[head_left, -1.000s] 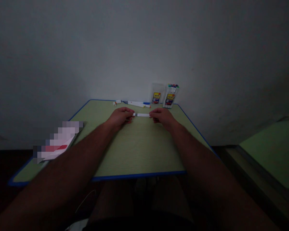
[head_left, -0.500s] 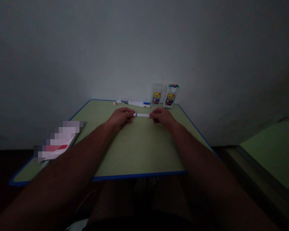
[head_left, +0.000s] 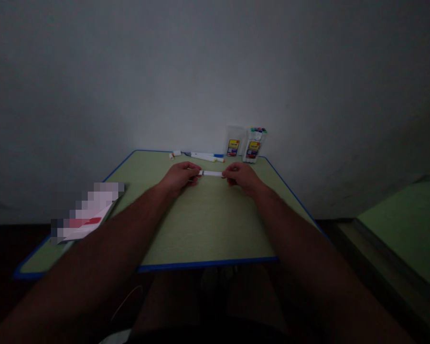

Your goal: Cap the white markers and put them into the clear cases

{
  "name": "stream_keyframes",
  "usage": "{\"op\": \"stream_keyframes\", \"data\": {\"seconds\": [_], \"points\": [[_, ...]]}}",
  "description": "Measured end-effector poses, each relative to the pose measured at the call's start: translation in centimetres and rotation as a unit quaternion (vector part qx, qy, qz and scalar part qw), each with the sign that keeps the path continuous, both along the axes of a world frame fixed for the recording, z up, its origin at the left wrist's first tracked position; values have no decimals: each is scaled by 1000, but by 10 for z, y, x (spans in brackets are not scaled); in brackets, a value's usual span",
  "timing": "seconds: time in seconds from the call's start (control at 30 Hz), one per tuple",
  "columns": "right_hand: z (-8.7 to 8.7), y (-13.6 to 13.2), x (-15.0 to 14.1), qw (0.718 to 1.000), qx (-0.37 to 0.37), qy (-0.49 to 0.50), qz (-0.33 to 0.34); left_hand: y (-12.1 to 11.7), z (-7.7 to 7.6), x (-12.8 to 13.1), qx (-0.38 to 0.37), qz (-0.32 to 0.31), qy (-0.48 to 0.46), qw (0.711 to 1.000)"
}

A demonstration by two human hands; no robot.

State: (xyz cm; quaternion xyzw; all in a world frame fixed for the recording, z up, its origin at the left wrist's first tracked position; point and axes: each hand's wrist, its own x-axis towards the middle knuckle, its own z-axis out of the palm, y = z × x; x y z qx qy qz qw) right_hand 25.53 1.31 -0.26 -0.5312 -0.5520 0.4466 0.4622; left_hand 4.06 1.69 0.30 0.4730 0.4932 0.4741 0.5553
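A white marker (head_left: 212, 174) with a dark band near its left end lies crosswise between my two hands, over the far half of the table. My left hand (head_left: 182, 176) is closed on its left end, thumb and fingers pinching it. On the opposite end, my right hand (head_left: 241, 175) grips with thumb and forefinger. Both tips of the marker are hidden by my fingers. Just beyond it, white markers (head_left: 202, 157) lie on the table, one with a blue end. Small white caps (head_left: 177, 153) rest to their left.
A clear plastic case (head_left: 232, 143) with a yellow label stands at the back, against the wall. Beside it is a similar case (head_left: 253, 145) filled with several coloured-top markers. A blurred-out booklet (head_left: 93, 210) lies at the left of the blue-edged table (head_left: 208, 229).
The whole view has shifted slightly, so everything sits a little lower. Both hands keep the same hold on the marker, with no clear movement between them.
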Motion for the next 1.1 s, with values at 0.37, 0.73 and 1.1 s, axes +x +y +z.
{"op": "stream_keyframes", "data": {"seconds": [0.37, 0.73, 1.1], "points": [[-3, 1, 1, 1000, 2, 7, 8, 2, -2, -1, 2, 0, -3, 1000], [-9, 6, 2, 1000, 16, -10, 20, 4, -6, -1, 15, -8, 11, 1000], [-3, 1, -1, 1000, 0, 12, 4, 4, -7, -1, 18, -10, 10, 1000]]}}
